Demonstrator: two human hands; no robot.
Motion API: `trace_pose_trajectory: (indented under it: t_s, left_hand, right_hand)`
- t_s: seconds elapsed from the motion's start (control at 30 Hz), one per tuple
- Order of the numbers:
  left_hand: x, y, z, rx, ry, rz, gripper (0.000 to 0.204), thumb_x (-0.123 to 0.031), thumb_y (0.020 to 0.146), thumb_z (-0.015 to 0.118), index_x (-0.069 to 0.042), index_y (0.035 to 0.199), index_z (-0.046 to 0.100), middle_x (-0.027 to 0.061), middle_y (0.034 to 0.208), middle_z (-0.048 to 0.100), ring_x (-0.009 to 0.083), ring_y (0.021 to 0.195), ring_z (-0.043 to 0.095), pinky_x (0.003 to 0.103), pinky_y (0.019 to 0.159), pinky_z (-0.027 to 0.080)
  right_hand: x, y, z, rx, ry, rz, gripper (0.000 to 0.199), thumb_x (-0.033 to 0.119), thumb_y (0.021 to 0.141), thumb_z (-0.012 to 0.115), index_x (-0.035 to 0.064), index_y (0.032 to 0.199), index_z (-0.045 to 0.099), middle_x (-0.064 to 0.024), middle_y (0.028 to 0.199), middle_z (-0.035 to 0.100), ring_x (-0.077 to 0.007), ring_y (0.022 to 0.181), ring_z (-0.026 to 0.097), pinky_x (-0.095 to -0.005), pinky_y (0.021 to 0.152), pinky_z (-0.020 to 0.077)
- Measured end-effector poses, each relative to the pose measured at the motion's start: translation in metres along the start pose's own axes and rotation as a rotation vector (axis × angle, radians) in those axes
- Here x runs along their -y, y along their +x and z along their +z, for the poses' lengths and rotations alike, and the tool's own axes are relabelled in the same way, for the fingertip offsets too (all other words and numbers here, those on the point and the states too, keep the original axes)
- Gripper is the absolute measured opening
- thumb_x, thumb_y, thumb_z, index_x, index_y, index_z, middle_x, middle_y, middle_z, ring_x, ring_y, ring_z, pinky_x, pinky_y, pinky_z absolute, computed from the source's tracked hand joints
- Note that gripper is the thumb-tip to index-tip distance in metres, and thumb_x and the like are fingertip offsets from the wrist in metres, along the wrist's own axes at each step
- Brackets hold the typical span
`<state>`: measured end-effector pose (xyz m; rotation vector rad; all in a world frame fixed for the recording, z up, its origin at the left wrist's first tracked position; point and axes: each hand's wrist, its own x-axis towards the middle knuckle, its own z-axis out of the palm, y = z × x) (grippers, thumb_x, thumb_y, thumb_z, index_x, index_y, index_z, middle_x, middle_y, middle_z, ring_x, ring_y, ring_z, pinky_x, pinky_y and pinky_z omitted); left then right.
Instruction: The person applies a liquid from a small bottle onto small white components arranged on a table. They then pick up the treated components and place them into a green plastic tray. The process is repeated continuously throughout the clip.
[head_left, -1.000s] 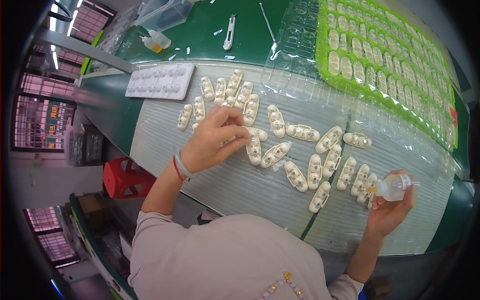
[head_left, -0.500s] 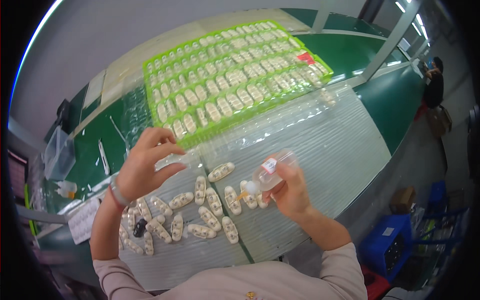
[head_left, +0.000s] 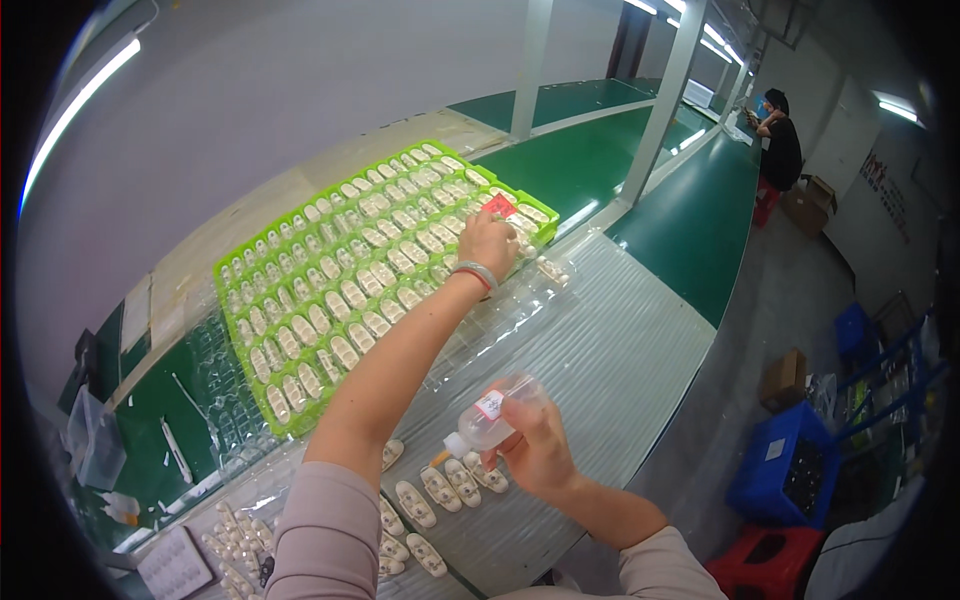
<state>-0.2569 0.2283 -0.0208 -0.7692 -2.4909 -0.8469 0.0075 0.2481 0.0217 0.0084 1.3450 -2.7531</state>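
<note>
My right hand (head_left: 543, 447) grips a clear squeeze bottle (head_left: 512, 402) with a white cap and an amber tip, tilted so the tip points down and left. Under that tip stands a short row of pale oval pieces (head_left: 440, 488) with small metallic parts on them. My left arm stretches forward across the green tray (head_left: 285, 428), which holds rows of similar pale pieces. At its right end, beside a red label (head_left: 498, 206), my left hand (head_left: 488, 245) is closed with fingers curled down among the pieces. What its fingertips grip, if anything, is hidden.
Loose pale pieces (head_left: 235, 540) lie at the lower left, partly behind my left sleeve. A white-handled cutter (head_left: 176, 450) and a clear bin (head_left: 97, 440) are on the left. Blue crate (head_left: 785, 465) and red stool (head_left: 765, 562) stand right; a person (head_left: 782, 145) sits far off.
My left hand has moved from above the near left of the tray to its far right end. My right hand still holds the bottle. The view has shifted, showing more of the room.
</note>
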Motion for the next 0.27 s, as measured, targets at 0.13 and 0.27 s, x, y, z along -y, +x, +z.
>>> trace_pose_trajectory:
  t_s: [0.13, 0.27]
  left_hand:
    - [0.012, 0.008, 0.02, 0.001, 0.004, -0.054, 0.016, -0.024, 0.07, 0.072, -0.013, 0.081, 0.071, 0.0121, 0.094, 0.057, 0.0289, 0.098, 0.05, 0.038, 0.089, 0.04]
    - [0.021, 0.015, 0.024, 0.043, -0.016, -0.053, 0.015, -0.025, 0.07, 0.073, -0.013, 0.079, 0.071, 0.0121, 0.096, 0.057, 0.0293, 0.1, 0.049, 0.038, 0.09, 0.039]
  right_hand:
    - [0.004, 0.0, -0.002, 0.014, 0.008, 0.008, 0.033, 0.026, 0.084, 0.056, 0.0005, 0.104, 0.048, -0.013, 0.083, 0.059, -0.0175, 0.064, 0.061, -0.0285, 0.047, 0.0504]
    - [0.001, 0.0, -0.007, 0.007, 0.022, 0.014, 0.034, 0.026, 0.084, 0.056, 0.0001, 0.104, 0.048, -0.0137, 0.085, 0.059, -0.0178, 0.066, 0.061, -0.0291, 0.047, 0.0508]
